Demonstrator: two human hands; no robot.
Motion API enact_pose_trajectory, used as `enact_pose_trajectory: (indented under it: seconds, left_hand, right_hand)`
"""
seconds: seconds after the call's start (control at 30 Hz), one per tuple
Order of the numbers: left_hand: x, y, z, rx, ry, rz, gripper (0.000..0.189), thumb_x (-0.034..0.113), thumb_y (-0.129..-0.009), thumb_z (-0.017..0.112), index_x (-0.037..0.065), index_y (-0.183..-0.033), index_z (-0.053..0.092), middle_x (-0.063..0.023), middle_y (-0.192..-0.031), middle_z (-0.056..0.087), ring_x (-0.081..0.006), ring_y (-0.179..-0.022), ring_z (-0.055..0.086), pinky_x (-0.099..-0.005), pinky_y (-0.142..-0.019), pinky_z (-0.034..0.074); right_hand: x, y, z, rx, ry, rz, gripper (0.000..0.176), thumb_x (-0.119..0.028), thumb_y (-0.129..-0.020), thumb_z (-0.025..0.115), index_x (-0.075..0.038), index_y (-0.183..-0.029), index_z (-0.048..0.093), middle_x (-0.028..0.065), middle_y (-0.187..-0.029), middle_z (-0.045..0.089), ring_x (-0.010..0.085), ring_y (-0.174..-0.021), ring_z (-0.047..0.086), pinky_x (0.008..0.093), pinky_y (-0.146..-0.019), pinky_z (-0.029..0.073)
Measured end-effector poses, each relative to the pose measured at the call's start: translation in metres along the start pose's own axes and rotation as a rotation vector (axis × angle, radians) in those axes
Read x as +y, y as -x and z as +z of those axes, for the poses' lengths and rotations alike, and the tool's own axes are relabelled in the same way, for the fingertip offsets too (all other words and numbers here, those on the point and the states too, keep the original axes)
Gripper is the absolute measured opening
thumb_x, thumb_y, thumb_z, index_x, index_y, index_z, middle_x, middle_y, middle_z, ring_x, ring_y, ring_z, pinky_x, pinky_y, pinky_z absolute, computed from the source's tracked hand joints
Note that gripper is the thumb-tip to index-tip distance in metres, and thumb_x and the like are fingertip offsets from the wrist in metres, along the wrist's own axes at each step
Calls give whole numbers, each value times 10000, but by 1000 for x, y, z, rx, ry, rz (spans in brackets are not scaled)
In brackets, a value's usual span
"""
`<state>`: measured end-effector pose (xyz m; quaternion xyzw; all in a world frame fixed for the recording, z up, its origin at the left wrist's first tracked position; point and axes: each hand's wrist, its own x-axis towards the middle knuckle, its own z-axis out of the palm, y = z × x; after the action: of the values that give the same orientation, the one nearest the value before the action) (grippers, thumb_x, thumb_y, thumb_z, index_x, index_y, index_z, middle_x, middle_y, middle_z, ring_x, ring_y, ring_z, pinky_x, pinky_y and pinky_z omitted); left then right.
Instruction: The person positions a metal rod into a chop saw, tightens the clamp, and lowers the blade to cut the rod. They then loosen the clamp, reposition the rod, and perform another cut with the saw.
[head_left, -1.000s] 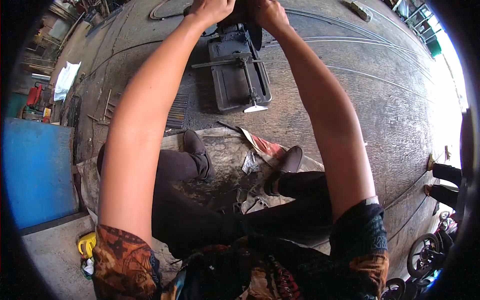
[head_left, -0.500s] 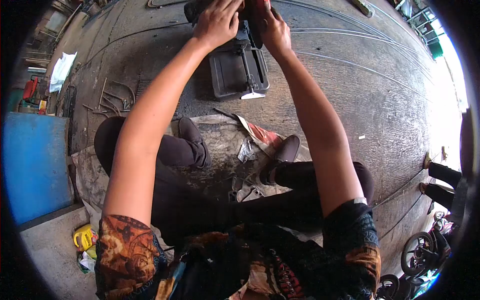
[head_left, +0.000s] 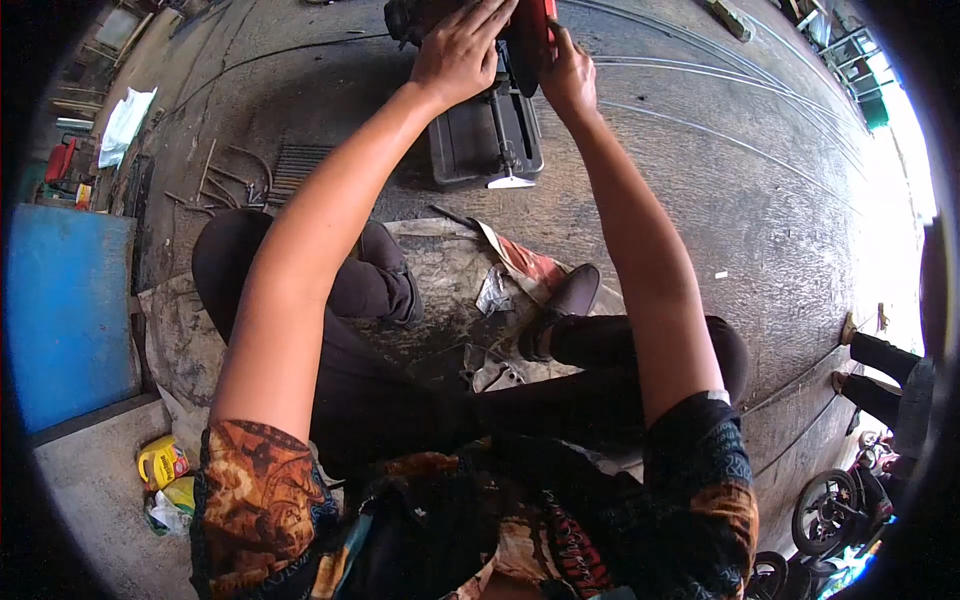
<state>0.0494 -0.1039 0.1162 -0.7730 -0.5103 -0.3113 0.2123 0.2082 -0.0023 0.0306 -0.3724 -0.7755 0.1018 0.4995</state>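
At the top of the view stands a cut-off saw with a dark base (head_left: 460, 150), a clamp screw (head_left: 500, 125) and a dark round disc or guard (head_left: 522, 60). My left hand (head_left: 458, 58) lies on the upper part of the saw, its fingers stretched out and close together. My right hand (head_left: 568, 78) is closed at the edge of a red part (head_left: 540, 25) of the saw, its fingers partly hidden. The top of the machine is cut off by the frame edge.
Long metal rods (head_left: 690, 70) lie at the upper right. Bent rods (head_left: 225, 180) lie left of the saw. A metal bracket (head_left: 490, 372) and crumpled foil (head_left: 493, 290) rest between my legs. A blue panel (head_left: 75, 310), yellow bottle (head_left: 163, 462), motorcycle (head_left: 835, 510) and another person's legs (head_left: 880, 375) flank me.
Both hands and the saw appear slightly farther right, partly from the camera shifting. More of the red part shows beside my right hand. My hands stay on the saw.
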Motion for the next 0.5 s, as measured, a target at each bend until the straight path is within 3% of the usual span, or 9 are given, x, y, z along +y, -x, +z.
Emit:
enact_pose_trajectory:
  seconds: [0.2,0.27,0.3,0.5]
  left_hand:
    - [7,18,3,-71,9,-6,654,29,-841,557,34,-1467,363,-129,-1526,345,-283,-1402,350,-376,-1123,339]
    - [8,29,11,-36,3,66,681,-27,-794,549,71,-1451,398,-107,-1487,401,-274,-1366,398,-379,-1118,379]
    - [10,37,14,-71,-7,36,762,-61,-745,530,91,-1474,367,-68,-1522,355,-243,-1389,368,-376,-1136,361]
    - [22,54,21,-61,-17,50,730,-52,-758,529,72,-1462,385,-71,-1515,375,-236,-1382,383,-354,-1128,360]
  right_hand:
    - [-5,20,-2,-17,4,57,412,-136,-896,583,-156,-1304,532,247,-1024,669,453,-900,650,515,-756,535]
    - [-5,32,-3,-21,-29,77,425,-125,-891,582,-163,-1312,528,254,-1047,661,457,-913,645,517,-766,533]
    - [-5,37,-3,-38,-26,108,431,-123,-891,580,-165,-1316,526,255,-1049,660,458,-920,644,516,-772,533]
    - [-1,58,-1,-29,-53,105,442,-111,-899,563,-159,-1336,515,257,-1077,650,448,-948,641,506,-782,532]
